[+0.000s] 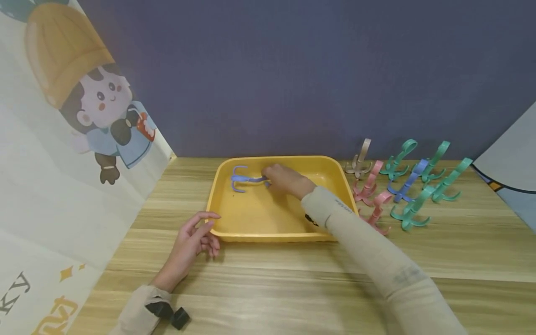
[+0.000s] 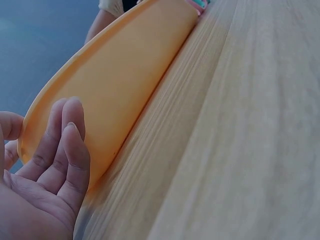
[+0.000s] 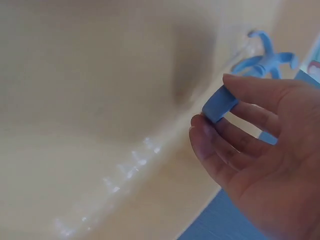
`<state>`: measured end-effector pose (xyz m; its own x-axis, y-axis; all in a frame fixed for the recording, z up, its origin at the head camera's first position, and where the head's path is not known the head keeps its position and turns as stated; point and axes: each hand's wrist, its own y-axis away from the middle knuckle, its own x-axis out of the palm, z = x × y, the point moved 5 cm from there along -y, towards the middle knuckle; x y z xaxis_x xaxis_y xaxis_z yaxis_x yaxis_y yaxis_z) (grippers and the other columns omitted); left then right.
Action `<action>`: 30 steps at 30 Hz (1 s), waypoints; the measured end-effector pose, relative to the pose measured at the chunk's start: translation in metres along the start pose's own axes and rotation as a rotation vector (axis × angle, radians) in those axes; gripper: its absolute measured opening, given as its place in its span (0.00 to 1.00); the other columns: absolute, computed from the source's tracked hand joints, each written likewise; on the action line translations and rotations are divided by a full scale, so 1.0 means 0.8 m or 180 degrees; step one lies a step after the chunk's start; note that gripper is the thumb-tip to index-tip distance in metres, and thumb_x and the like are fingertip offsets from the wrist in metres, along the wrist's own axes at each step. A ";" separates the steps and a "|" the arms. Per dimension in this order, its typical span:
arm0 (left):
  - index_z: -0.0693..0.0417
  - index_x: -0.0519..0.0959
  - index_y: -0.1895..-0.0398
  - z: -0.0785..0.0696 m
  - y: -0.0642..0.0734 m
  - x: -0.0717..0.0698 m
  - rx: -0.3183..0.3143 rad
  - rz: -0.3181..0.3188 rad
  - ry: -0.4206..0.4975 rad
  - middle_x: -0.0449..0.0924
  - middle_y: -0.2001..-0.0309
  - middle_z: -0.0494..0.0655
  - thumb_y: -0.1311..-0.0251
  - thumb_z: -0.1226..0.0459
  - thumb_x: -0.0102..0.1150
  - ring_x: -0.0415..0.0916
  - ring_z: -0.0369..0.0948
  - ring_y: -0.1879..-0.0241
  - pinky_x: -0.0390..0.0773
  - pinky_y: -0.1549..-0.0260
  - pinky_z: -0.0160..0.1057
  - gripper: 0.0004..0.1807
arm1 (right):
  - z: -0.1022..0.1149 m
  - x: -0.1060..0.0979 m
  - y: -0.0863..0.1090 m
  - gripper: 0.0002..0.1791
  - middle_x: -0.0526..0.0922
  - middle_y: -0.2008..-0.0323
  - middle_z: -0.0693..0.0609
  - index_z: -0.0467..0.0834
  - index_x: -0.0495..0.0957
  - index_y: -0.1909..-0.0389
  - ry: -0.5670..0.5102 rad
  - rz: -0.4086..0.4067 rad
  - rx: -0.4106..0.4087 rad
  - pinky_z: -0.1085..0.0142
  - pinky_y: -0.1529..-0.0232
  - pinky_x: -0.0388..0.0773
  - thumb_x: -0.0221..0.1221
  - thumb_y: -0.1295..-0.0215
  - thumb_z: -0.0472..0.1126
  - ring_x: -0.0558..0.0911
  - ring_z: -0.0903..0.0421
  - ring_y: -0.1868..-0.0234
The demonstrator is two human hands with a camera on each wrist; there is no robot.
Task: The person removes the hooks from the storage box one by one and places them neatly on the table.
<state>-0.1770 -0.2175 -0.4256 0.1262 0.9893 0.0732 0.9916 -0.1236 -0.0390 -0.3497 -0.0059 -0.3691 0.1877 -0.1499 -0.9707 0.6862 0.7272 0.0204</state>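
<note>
My right hand [image 1: 286, 179] reaches over the yellow tray [image 1: 251, 235] and grips a blue four-pronged hanging hook [image 1: 239, 178] by its curved top. The right wrist view shows this curved end [image 3: 220, 104] between thumb and fingertips, with the prongs [image 3: 270, 60] pointing away from the palm. In the head view the prongs are toward the tray's left side. My left hand [image 1: 194, 239] holds the rim at the tray's front left corner, thumb and index finger at the edge. Its other fingers [image 2: 75, 150] are bent outside the tray wall.
Right of the tray, several pronged hooks stand on the wooden table [image 1: 268, 279]: pink ones [image 1: 368, 184], green ones [image 1: 412, 209], a blue one [image 1: 408, 181] and a beige one [image 1: 358, 160]. A dark blue wall [image 1: 268, 79] rises behind; a cartoon-printed panel [image 1: 50, 153] borders the left.
</note>
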 end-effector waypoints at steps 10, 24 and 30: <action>0.65 0.70 0.42 0.000 0.000 0.000 0.0002 0.0022 0.0027 0.81 0.80 0.50 0.24 0.59 0.50 0.79 0.44 0.83 0.79 0.84 0.36 0.19 | 0.018 -0.039 0.011 0.13 0.85 0.54 0.43 0.35 0.81 0.50 -0.0314 -0.0074 -0.0057 0.62 0.54 0.83 0.60 0.31 0.37 0.85 0.51 0.56; 0.63 0.71 0.42 -0.001 0.000 0.000 0.0014 0.0042 -0.0016 0.82 0.79 0.51 0.24 0.58 0.50 0.80 0.44 0.83 0.80 0.83 0.38 0.18 | 0.039 -0.079 0.041 0.17 0.84 0.50 0.45 0.38 0.78 0.44 -0.0541 -0.0473 -0.0145 0.63 0.53 0.82 0.57 0.28 0.41 0.84 0.54 0.53; 0.65 0.70 0.42 -0.001 0.000 0.000 0.0016 0.0033 -0.0028 0.82 0.79 0.50 0.24 0.58 0.49 0.80 0.44 0.83 0.80 0.84 0.37 0.19 | 0.042 -0.084 0.060 0.18 0.84 0.54 0.48 0.39 0.76 0.41 -0.0679 -0.0602 -0.0213 0.65 0.59 0.81 0.56 0.28 0.40 0.83 0.59 0.60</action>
<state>-0.1771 -0.2173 -0.4248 0.1362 0.9886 0.0641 0.9900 -0.1335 -0.0447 -0.3062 0.0165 -0.2952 0.2092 -0.4193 -0.8834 0.6765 0.7144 -0.1789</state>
